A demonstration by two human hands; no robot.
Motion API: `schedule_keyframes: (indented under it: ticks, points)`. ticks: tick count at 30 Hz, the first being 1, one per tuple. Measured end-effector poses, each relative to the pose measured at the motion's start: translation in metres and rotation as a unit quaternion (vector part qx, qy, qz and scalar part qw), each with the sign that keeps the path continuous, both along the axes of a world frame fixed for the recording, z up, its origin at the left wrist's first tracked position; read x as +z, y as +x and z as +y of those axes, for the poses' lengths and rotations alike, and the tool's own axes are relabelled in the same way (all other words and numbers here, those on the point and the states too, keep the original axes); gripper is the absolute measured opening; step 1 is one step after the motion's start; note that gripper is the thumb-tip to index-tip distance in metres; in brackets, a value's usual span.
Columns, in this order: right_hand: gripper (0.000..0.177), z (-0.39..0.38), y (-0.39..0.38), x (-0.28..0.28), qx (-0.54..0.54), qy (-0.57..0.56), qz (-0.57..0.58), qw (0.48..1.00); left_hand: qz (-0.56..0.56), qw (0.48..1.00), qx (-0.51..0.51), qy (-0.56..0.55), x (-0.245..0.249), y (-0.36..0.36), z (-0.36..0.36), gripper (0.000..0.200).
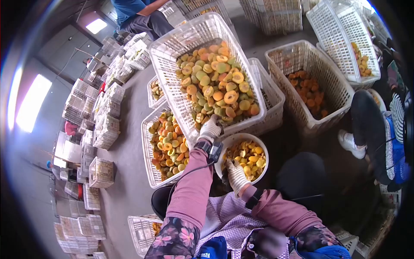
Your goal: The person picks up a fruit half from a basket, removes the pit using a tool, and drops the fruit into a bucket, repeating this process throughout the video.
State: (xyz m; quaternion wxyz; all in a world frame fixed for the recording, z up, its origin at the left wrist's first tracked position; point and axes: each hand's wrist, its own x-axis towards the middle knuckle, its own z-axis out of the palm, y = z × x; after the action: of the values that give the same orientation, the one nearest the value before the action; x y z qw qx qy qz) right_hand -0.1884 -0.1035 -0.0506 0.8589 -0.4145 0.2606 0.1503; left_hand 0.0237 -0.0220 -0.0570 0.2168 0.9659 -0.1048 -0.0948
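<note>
My left hand (210,131), in a striped white glove with dark fingertips, is at the near corner of a white plastic crate (161,54) of halved apricots (211,82). Its fingers are curled beside the fruit; what they hold is hidden. My right hand (237,176), gloved the same way, is over the left side of a round white tub (266,156) holding yellow apricot halves (253,162). The fingers of that hand are bent together, and I cannot make out anything between them. A black device is strapped to my left wrist.
A second crate (146,149) of apricot halves stands on the floor at left. To the right is a crate (310,121) with darker orange pieces. People sit or stand at the top and right edges. Stacked crates (108,129) line the far left.
</note>
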Motion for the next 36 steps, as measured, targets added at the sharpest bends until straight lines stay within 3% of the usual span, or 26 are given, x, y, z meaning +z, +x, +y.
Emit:
schedule_keyframes:
  ticks: [1,3,5,7,8,9,11,12,14,15,17,18,21,22,25,26,27,29,31,33,35,36]
  points:
    - [0.040,-0.003,-0.001,0.004,-0.017,-0.038,-0.018,0.999,-0.019,0.998,0.005,-0.065,0.006,-0.012,-0.003,0.037]
    - [0.035,-0.005,0.005,-0.014,-0.091,-0.058,-0.102,0.989,-0.110,0.930,-0.128,-0.325,-0.029,-0.019,0.007,0.028]
    - [0.035,-0.013,0.006,-0.005,-0.112,-0.165,-0.123,0.972,-0.023,0.839,-0.079,-0.538,0.016,-0.098,-0.019,0.025]
    - [0.036,-0.008,0.013,-0.026,-0.109,-0.300,-0.201,0.926,-0.057,0.890,-0.053,-0.449,0.026,-0.142,-0.023,0.026]
    - [0.035,-0.007,0.008,-0.032,-0.069,-0.297,-0.177,0.936,0.019,0.806,-0.051,-0.589,0.016,-0.149,-0.024,0.033]
    - [0.036,-0.006,0.005,-0.036,-0.049,-0.319,-0.201,0.925,0.042,0.812,0.002,-0.582,0.038,-0.160,-0.030,0.041]
    - [0.038,-0.015,-0.005,-0.009,0.026,-0.395,-0.207,0.895,0.146,0.723,0.121,-0.664,0.029,-0.169,-0.024,0.045]
    - [0.038,-0.018,-0.008,0.000,0.033,-0.395,-0.208,0.894,0.143,0.721,0.127,-0.666,0.015,-0.167,-0.017,0.045]
    - [0.038,-0.021,-0.011,0.014,0.087,-0.454,-0.199,0.864,0.202,0.645,0.207,-0.707,-0.016,-0.156,-0.002,0.043]
    - [0.038,-0.022,-0.011,0.019,0.090,-0.453,-0.201,0.864,0.200,0.645,0.209,-0.708,-0.002,-0.161,-0.005,0.043]
    - [0.037,-0.023,-0.012,0.025,0.147,-0.487,-0.177,0.842,0.161,0.695,0.260,-0.651,0.038,-0.175,-0.017,0.041]
    - [0.037,-0.023,-0.012,0.025,0.142,-0.514,-0.190,0.824,0.188,0.664,0.209,-0.693,0.036,-0.179,-0.011,0.037]
    - [0.038,-0.025,-0.012,0.031,0.168,-0.520,-0.185,0.817,0.179,0.670,0.189,-0.695,0.025,-0.177,-0.007,0.034]
    - [0.038,-0.025,-0.011,0.030,0.168,-0.518,-0.184,0.818,0.131,0.672,0.208,-0.698,0.023,-0.179,-0.012,0.031]
    - [0.036,-0.026,-0.008,0.027,0.191,-0.532,-0.197,0.801,0.154,0.698,0.227,-0.662,0.025,-0.176,-0.007,0.031]
    - [0.038,-0.026,-0.008,0.027,0.199,-0.527,-0.202,0.801,0.203,0.655,0.234,-0.690,0.014,-0.172,0.001,0.030]
    - [0.041,-0.027,-0.009,0.029,0.208,-0.522,-0.207,0.801,0.204,0.657,0.236,-0.687,0.015,-0.173,0.001,0.030]
    - [0.043,-0.028,-0.011,0.036,0.222,-0.504,-0.204,0.809,0.056,0.815,0.159,-0.554,0.018,-0.173,-0.001,0.028]
    - [0.044,-0.028,-0.013,0.039,0.261,-0.475,-0.199,0.816,-0.003,0.858,0.097,-0.504,0.046,-0.180,-0.007,0.029]
    - [0.044,-0.014,-0.013,0.006,0.252,-0.466,-0.205,0.823,0.016,0.890,0.036,-0.455,0.032,-0.171,0.009,0.033]
    - [0.045,0.002,-0.013,-0.027,0.183,-0.168,-0.292,0.924,0.115,0.768,-0.013,-0.629,0.026,-0.170,0.007,0.037]
    - [0.041,-0.021,-0.016,0.017,0.274,-0.043,-0.122,0.953,0.166,0.777,0.031,-0.606,0.033,-0.170,0.008,0.036]
